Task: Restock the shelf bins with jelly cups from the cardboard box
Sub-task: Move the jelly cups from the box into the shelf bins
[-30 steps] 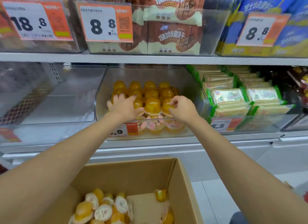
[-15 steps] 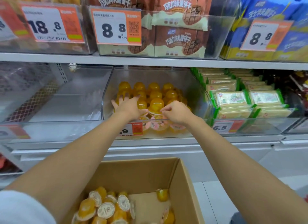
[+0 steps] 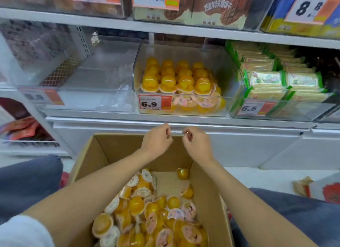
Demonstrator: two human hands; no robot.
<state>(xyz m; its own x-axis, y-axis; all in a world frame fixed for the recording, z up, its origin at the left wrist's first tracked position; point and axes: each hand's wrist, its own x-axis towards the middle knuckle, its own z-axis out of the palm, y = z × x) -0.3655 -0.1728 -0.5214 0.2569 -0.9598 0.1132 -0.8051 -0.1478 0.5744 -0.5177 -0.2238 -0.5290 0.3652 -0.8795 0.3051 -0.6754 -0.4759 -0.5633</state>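
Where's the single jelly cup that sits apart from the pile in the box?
Head view: the single jelly cup lies on the bare floor of the cardboard box, near its far right corner, beyond the pile of jelly cups.

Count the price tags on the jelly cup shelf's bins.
3: a blurred tag on the left bin, the 6.9 tag on the jelly cup bin, the 6.5 tag on the green-packet bin. Any farther right are out of view.
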